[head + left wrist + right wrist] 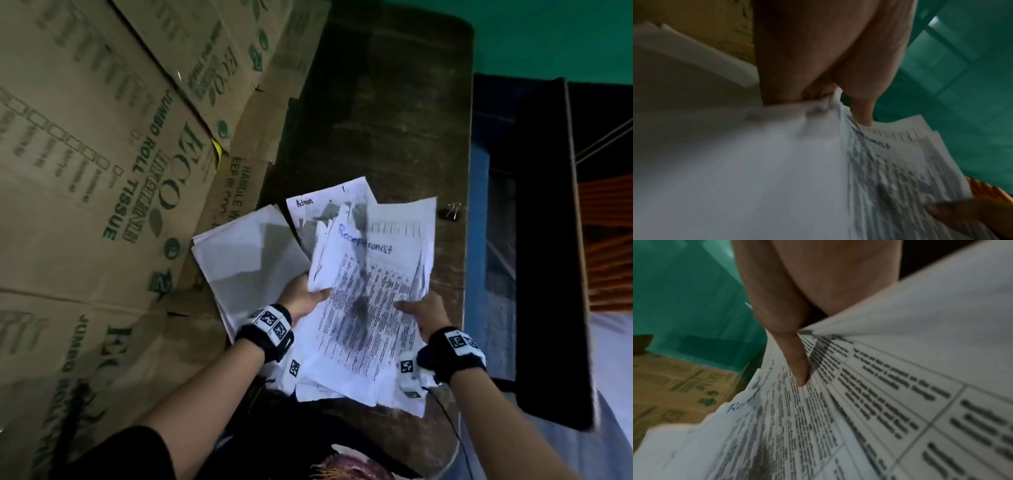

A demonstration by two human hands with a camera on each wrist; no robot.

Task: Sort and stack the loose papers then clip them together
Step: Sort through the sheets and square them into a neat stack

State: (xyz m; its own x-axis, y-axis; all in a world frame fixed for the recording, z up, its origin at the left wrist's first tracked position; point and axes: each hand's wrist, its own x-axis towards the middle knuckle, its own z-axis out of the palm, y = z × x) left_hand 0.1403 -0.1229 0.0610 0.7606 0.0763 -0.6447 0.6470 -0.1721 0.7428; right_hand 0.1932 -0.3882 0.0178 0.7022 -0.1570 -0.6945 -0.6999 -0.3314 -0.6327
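Both hands hold up a loose bundle of printed papers (370,284) above the dark wooden table (394,120); the top sheet is handwritten "Receptionist". My left hand (305,298) grips the bundle's left edge, thumb on top (861,104). My right hand (421,311) pinches its right edge, thumb (797,363) pressed on the printed sheet (879,402). A sheet marked "Admin" (308,205) lies on the table behind the bundle. A blank-faced pile of paper (246,257) lies to the left. A small metal binder clip (452,210) sits near the table's right edge.
Flattened cardboard boxes (102,171) printed "Jumbo Roll Tissue" lean along the table's left side and overlap it. A green wall (548,34) is behind. Right of the table stand a dark panel (544,240) and orange slats (609,240).
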